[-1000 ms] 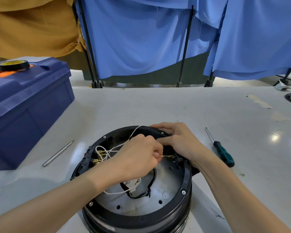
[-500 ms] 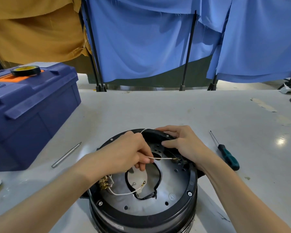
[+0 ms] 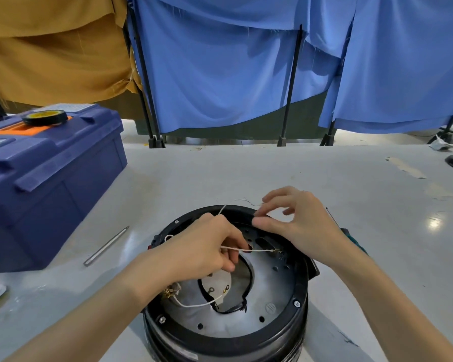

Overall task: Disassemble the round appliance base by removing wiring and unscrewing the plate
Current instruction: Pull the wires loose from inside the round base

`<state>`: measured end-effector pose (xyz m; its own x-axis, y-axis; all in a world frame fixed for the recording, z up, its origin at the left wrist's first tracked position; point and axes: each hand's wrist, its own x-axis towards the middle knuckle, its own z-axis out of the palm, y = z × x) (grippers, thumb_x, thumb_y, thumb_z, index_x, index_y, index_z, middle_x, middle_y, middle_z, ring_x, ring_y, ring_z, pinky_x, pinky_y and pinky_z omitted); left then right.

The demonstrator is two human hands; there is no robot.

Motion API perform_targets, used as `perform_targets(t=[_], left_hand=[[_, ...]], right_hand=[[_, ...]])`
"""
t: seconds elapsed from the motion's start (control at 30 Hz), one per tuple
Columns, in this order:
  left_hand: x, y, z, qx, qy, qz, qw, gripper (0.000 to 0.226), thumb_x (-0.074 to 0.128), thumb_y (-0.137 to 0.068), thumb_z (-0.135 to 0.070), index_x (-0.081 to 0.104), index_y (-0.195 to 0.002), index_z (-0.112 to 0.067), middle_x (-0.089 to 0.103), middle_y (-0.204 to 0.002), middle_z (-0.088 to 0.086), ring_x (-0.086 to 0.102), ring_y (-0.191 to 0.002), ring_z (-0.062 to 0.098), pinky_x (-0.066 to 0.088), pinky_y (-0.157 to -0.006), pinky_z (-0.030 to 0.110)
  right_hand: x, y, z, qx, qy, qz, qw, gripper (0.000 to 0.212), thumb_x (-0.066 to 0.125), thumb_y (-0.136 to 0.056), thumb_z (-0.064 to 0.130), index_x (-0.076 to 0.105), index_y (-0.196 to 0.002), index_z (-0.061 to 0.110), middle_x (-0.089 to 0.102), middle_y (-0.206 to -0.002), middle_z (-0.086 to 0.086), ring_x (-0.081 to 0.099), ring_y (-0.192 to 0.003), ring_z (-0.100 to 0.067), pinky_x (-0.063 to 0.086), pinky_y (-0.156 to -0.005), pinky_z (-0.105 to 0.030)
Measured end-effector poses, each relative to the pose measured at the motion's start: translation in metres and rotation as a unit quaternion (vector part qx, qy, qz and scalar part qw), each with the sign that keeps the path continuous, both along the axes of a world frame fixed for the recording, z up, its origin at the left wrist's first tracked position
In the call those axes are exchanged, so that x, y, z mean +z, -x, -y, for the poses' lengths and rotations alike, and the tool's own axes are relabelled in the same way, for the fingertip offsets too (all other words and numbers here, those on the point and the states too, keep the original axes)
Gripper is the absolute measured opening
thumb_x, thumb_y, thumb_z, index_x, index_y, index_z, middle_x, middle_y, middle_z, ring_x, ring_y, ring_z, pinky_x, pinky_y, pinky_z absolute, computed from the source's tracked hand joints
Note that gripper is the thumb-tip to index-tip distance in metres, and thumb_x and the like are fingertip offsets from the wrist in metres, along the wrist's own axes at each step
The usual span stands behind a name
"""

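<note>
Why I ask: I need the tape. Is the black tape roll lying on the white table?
No, the tape roll sits on the lid of the blue toolbox.

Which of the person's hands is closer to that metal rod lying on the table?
Left. The left hand, gripping a white wire over the round base, is right of the metal rod; the right hand is farther right.

No legible text anywhere.
</note>
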<state>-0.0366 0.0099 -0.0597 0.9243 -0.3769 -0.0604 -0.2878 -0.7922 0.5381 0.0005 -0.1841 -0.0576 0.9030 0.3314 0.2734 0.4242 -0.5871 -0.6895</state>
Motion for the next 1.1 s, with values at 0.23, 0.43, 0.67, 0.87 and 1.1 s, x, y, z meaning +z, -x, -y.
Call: perform_targets(t=[0.23,0.43,0.67,0.87,1.1], left_hand=[[0.001,-0.002,-0.011,0.052,0.011,0.061,0.997,0.028,0.076,-0.071,-0.005,0.075,-0.091,-0.024,0.068,-0.068,-0.015,0.063,-0.069,-0.003,0.047,-0.063,0.011],[-0.006,0.002,-0.016,0.073,0.033,0.089,0.993,0.011,0.075,-0.077,-0.014,0.077,-0.082,-0.024,0.072,-0.078,-0.005,0.064,-0.079,0.01,0.052,-0.074,0.031],[-0.01,0.005,-0.014,0.065,0.003,0.119,0.991,0.024,0.061,-0.084,0.002,0.077,-0.092,-0.014,0.069,-0.082,-0.001,0.064,-0.083,0.014,0.051,-0.08,0.032],[-0.01,0.006,-0.013,0.085,-0.015,0.098,0.991,0.031,0.054,-0.076,0.009,0.074,-0.082,-0.014,0.07,-0.077,0.002,0.065,-0.075,0.017,0.055,-0.072,0.036],[-0.005,0.006,-0.011,0.114,-0.001,0.089,0.99,0.033,0.054,-0.068,0.01,0.068,-0.064,-0.02,0.061,-0.054,-0.007,0.055,-0.052,-0.007,0.047,-0.06,0.022]], right_hand=[[0.012,0.025,-0.019,0.066,0.249,0.07,0.964,0.013,0.071,-0.083,0.02,0.075,-0.095,0.024,0.057,-0.078,0.011,0.048,-0.093,-0.015,0.036,-0.079,-0.025],[0.011,0.03,-0.025,0.072,0.266,0.016,0.961,0.025,0.053,-0.081,0.001,0.067,-0.092,0.018,0.068,-0.093,-0.005,0.062,-0.094,-0.026,0.052,-0.079,-0.032],[0.003,0.03,-0.038,0.061,0.337,0.073,0.937,0.023,0.048,-0.083,0.001,0.059,-0.101,0.011,0.063,-0.1,-0.008,0.056,-0.095,-0.03,0.039,-0.069,-0.031],[-0.004,0.031,-0.04,0.031,0.296,0.058,0.953,0.018,0.051,-0.077,0.004,0.051,-0.077,0.022,0.048,-0.078,-0.001,0.046,-0.078,-0.026,0.027,-0.056,-0.028],[-0.004,0.018,-0.045,0.048,0.229,0.02,0.972,0.023,0.05,-0.077,-0.001,0.052,-0.067,0.02,0.038,-0.065,0.006,0.049,-0.077,-0.029,0.031,-0.055,-0.027]])
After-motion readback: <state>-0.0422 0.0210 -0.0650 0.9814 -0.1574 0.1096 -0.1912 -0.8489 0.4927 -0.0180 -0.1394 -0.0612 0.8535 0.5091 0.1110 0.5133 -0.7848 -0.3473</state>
